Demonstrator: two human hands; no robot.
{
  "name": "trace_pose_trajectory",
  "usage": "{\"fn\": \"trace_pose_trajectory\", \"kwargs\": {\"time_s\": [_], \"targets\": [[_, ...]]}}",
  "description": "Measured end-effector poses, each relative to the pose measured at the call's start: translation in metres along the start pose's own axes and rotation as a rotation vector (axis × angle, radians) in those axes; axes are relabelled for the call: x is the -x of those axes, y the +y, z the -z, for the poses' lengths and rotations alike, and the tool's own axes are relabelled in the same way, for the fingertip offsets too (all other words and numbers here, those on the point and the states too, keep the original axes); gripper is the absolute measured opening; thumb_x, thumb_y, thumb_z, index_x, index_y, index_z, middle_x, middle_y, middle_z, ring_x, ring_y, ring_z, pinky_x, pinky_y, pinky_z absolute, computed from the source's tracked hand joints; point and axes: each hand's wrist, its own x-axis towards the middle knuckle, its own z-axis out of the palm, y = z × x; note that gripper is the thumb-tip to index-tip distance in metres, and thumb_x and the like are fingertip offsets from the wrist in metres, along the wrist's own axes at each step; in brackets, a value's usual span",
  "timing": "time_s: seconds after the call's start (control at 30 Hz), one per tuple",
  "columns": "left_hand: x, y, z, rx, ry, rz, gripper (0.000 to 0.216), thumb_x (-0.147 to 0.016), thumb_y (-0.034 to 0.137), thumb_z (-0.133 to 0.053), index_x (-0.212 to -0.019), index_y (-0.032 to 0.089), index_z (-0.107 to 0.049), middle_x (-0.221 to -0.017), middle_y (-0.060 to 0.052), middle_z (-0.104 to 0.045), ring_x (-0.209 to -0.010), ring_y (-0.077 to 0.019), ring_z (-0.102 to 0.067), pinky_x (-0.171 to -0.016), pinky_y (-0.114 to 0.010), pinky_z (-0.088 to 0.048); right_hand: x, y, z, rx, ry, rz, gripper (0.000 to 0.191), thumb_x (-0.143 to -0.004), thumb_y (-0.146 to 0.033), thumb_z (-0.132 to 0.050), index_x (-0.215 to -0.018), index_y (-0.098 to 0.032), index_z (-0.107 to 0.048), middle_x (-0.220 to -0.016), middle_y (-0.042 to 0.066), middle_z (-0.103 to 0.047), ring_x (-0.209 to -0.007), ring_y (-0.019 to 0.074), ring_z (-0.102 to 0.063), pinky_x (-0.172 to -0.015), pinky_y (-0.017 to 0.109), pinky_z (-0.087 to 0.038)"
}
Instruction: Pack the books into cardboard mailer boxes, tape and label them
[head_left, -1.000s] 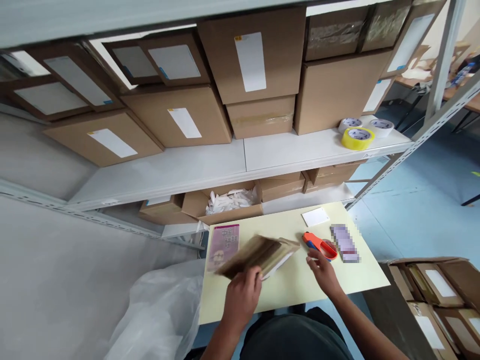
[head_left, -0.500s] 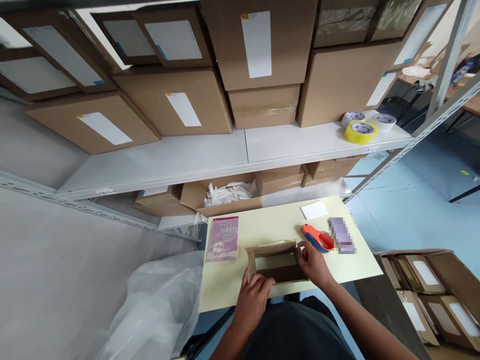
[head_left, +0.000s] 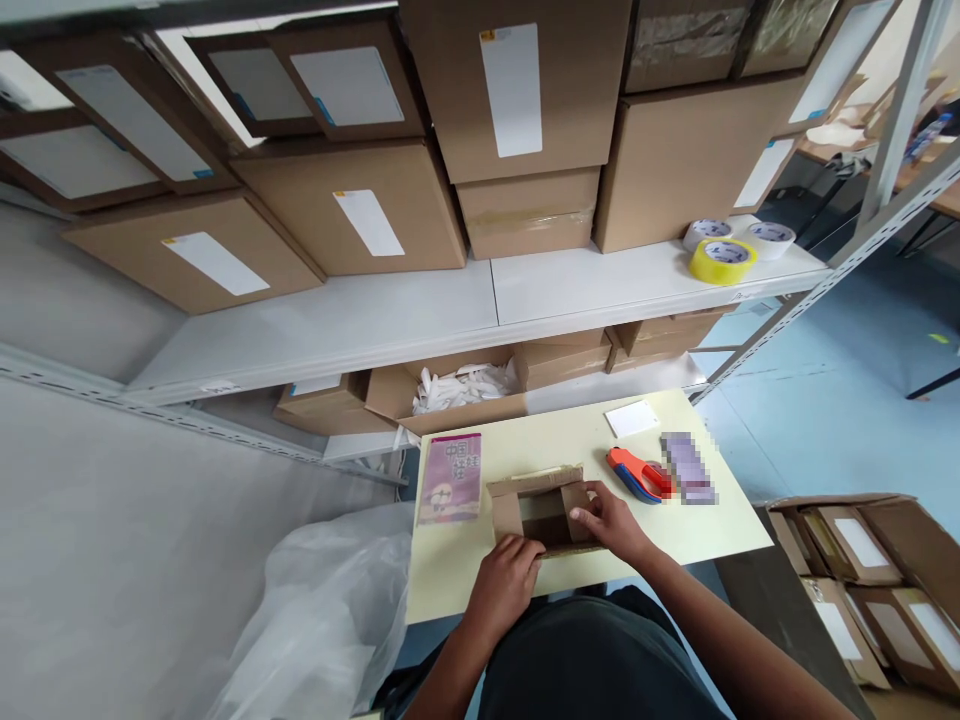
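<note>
A small cardboard box (head_left: 536,483) sits on the pale yellow tabletop (head_left: 442,585), its top open. Short flaps fold inward at its left and right ends, and its inside is partly visible. My left hand (head_left: 508,578) is closed over the near left edge, fingers curled on the rim. With thumb and fingers my right hand (head_left: 613,525) pinches the flap at the right end. A purple book (head_left: 450,480) lies left of the box. To the right lies an orange and blue handheld tool (head_left: 637,474), perhaps a tape dispenser.
A white card (head_left: 631,419) and a blurred purple item (head_left: 688,467) lie at the table's right. Behind stands a shelf (head_left: 390,325) with boxes and tape rolls (head_left: 721,261). Clear plastic (head_left: 322,600) hangs left; a carton of boxes (head_left: 900,600) stands right.
The box's end flaps now lean inward, narrowing the opening. My right hand has shifted left onto the right flap. My left hand's fingers have drawn together on the near rim.
</note>
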Motion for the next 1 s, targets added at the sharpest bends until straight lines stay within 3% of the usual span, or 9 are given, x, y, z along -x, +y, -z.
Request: {"fn": "trace_pose_trajectory", "kwargs": {"time_s": [0.13, 0.23, 0.37, 0.57, 0.73, 0.87, 1.0], "targets": [[0.005, -0.002, 0.003, 0.061, 0.011, 0.009, 0.016, -0.098, 0.024, -0.054, -0.105, 0.024, -0.068, -0.097, -0.004, -0.072, -0.097, -0.0227, -0.065, -0.083, -0.035, -0.052, 0.000, 0.003, 0.000, 0.072, 0.007, 0.013, 0.031, -0.084, -0.045, -0.062, -0.103, -0.022, -0.069, -0.079, 0.004, -0.074, -0.076, 0.0226, -0.070, -0.072, 0.034, -0.052], [0.006, -0.005, 0.002, 0.117, 0.023, 0.064, 0.017, -0.100, 0.030, -0.053, -0.100, 0.024, -0.069, -0.094, -0.003, -0.073, -0.095, -0.0213, -0.067, -0.080, -0.032, -0.051, 0.005, 0.007, 0.003, -0.026, -0.013, -0.014, 0.042, -0.089, -0.053, -0.057, -0.113, -0.020, -0.070, -0.090, 0.006, -0.077, -0.080, 0.0239, -0.071, -0.072, 0.036, -0.056], [0.002, -0.011, -0.004, 0.123, 0.047, 0.173, 0.024, -0.100, 0.033, -0.053, -0.084, 0.023, -0.068, -0.083, -0.003, -0.071, -0.087, -0.0209, -0.067, -0.075, -0.031, -0.050, 0.018, 0.010, 0.006, -0.104, -0.102, 0.084, 0.049, -0.088, -0.057, -0.063, -0.119, -0.020, -0.069, -0.110, 0.011, -0.076, -0.098, 0.0262, -0.071, -0.085, 0.038, -0.057], [0.005, -0.014, -0.008, 0.185, 0.117, 0.189, 0.027, -0.099, 0.039, -0.055, -0.082, 0.022, -0.068, -0.082, -0.005, -0.070, -0.087, -0.0213, -0.066, -0.077, -0.032, -0.052, 0.030, 0.000, 0.005, 0.009, -0.085, 0.228, 0.034, -0.092, -0.053, -0.060, -0.092, -0.023, -0.076, -0.101, 0.010, -0.075, -0.099, 0.0267, -0.070, -0.090, 0.042, -0.055], [0.020, -0.013, -0.001, 0.317, 0.179, 0.156, 0.033, -0.104, 0.039, -0.043, -0.088, 0.023, -0.067, -0.086, -0.004, -0.071, -0.090, -0.0193, -0.065, -0.096, -0.039, -0.050, 0.036, 0.000, 0.005, -0.017, -0.079, 0.237, 0.033, -0.089, -0.055, -0.066, -0.090, -0.024, -0.077, -0.107, 0.011, -0.075, -0.108, 0.0283, -0.069, -0.096, 0.043, -0.055], [0.028, -0.020, 0.002, 0.339, 0.264, 0.175, 0.034, -0.103, 0.039, -0.044, -0.082, 0.023, -0.065, -0.084, -0.005, -0.070, -0.089, -0.0196, -0.064, -0.086, -0.035, -0.051, 0.041, 0.007, 0.004, -0.032, -0.067, 0.219, 0.036, -0.088, -0.058, -0.067, -0.092, -0.024, -0.079, -0.110, 0.012, -0.075, -0.110, 0.0295, -0.068, -0.097, 0.045, -0.055], [0.032, -0.025, 0.000, 0.303, 0.282, 0.112, 0.029, -0.100, 0.037, -0.051, -0.080, 0.022, -0.065, -0.084, -0.004, -0.070, -0.092, -0.0195, -0.064, -0.087, -0.035, -0.052, 0.041, 0.007, 0.003, -0.043, -0.088, 0.218, 0.036, -0.091, -0.057, -0.064, -0.094, -0.025, -0.080, -0.109, 0.011, -0.075, -0.107, 0.0276, -0.069, -0.097, 0.044, -0.055]]}}
